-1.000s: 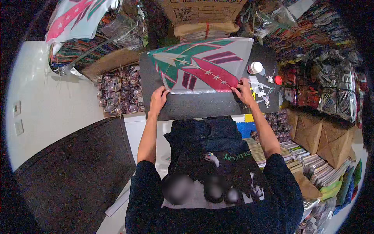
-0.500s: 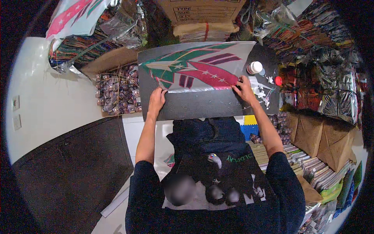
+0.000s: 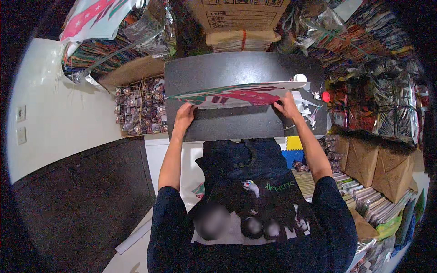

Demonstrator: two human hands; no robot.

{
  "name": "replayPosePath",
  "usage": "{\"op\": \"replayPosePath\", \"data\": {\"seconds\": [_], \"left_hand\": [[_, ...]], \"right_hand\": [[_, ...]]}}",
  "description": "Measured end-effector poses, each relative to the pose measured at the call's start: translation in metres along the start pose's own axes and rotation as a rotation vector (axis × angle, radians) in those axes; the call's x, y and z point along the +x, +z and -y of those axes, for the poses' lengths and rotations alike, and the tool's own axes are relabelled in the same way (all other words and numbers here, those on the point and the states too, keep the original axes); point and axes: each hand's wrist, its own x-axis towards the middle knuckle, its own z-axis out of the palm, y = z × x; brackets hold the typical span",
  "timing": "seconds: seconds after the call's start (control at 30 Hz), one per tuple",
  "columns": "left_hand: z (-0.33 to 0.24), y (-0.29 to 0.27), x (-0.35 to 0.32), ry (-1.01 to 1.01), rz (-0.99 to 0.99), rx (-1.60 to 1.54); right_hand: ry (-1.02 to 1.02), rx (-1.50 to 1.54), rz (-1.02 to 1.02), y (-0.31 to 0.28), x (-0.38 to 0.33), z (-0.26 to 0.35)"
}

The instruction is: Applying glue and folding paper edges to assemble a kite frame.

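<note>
A thin printed plastic sheet point(image 3: 246, 96), white with green, pink and purple shapes and stars, is tilted up over a dark tabletop point(image 3: 246, 68). I see it almost edge-on, so much of its print is foreshortened. At its near left corner my left hand point(image 3: 184, 117) is closed on the edge. My right hand point(image 3: 287, 107) pinches the near edge at the right, its fingers partly hidden by the sheet. Beside the right hand lie white scraps point(image 3: 309, 111), a white-capped container point(image 3: 300, 81) and a red cap point(image 3: 326, 97).
Left of the table is a cardboard box point(image 3: 132, 73) of small wrapped items with thin sticks over them. Bundles of printed sheets point(image 3: 359, 27) are stacked beyond and to the right. A large carton point(image 3: 246, 16) stands behind the table; brown paper packs point(image 3: 380, 164) sit at the right.
The sheet lay facing me across the table and now stands tilted, nearly edge-on. Its far edge has come nearer, baring the back of the tabletop. Both hands keep their grip in nearly the same places.
</note>
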Motion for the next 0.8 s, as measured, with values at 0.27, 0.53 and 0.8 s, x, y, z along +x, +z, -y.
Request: {"op": "replayPosePath", "data": {"seconds": [0.27, 0.53, 0.8], "left_hand": [[0.014, 0.003, -0.002, -0.016, 0.021, 0.121], [0.014, 0.003, 0.005, 0.032, 0.088, 0.095], [0.001, -0.001, 0.023, 0.114, 0.034, 0.027]], "right_hand": [[-0.059, 0.031, -0.093, -0.005, 0.005, 0.009], [0.019, -0.019, -0.012, 0.000, -0.003, -0.010], [0.208, 0.408, -0.170, 0.002, 0.004, -0.005]]}}
